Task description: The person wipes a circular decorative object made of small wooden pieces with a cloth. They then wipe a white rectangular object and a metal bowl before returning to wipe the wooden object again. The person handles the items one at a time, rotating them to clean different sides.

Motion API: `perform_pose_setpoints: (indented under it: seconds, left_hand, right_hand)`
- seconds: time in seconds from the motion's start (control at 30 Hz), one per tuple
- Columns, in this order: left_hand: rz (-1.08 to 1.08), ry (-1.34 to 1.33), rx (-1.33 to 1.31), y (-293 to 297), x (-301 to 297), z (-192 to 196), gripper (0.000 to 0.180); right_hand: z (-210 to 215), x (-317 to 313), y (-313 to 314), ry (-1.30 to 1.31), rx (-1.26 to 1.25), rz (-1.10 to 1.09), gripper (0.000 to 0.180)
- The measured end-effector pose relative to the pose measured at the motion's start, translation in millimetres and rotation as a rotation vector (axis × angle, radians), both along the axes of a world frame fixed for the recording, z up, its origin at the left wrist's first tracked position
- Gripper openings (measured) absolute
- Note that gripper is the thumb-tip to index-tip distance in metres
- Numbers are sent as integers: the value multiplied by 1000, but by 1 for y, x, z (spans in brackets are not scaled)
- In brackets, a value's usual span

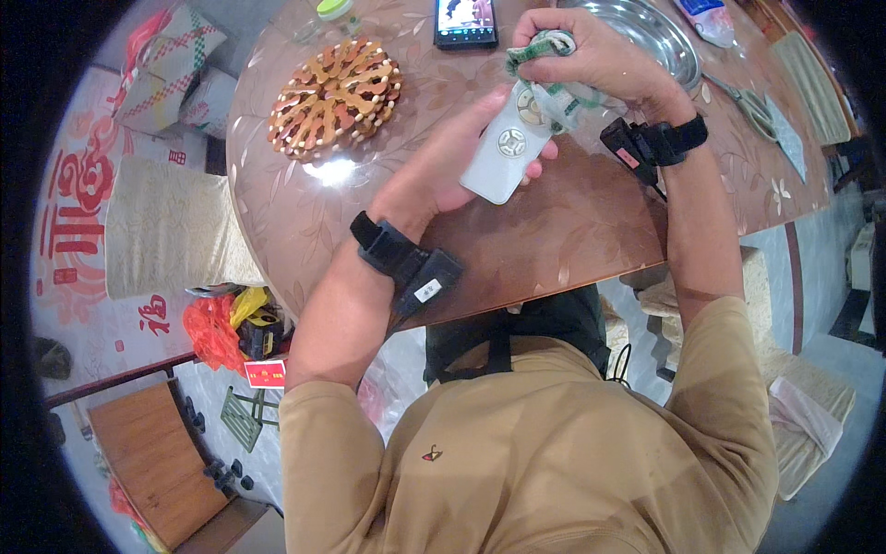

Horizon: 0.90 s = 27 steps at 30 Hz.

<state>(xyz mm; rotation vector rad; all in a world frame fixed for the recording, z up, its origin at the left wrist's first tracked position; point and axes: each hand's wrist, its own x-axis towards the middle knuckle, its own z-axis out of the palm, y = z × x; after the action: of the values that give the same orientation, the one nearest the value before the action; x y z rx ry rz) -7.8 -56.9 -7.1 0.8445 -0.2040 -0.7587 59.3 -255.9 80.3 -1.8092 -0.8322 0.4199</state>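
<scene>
A white remote control [496,174] with round button pads lies in my left hand [449,164], which is closed around its sides above the table. My right hand [595,57] grips a green-and-white checked cloth [563,103] bunched between its fingers. The cloth's loose end hangs against the far end of the remote and covers part of it. Black straps with small boxes are on both my wrists.
On the round brown table [544,254] sit a wooden bead-edged trivet [334,100], a phone [465,22], a steel tray [681,48], scissors [749,109] and a plastic packet [709,20]. A cloth-covered chair [175,226] stands left.
</scene>
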Motion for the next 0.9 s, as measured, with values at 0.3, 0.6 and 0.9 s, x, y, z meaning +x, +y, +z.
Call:
perform_pose_setpoints:
  seconds: [0.3,0.6,0.9]
  left_hand:
    - [0,2,-12,2,1,-1,54]
    - [107,-89,1,1,-1,3,55]
    - [413,-23,-18,-1,-4,14,53]
  right_hand:
    - [1,2,-7,64,49,32,18]
    - [-6,4,-1,195,98,-57,21]
    - [-16,11,1,415,363,-95,32]
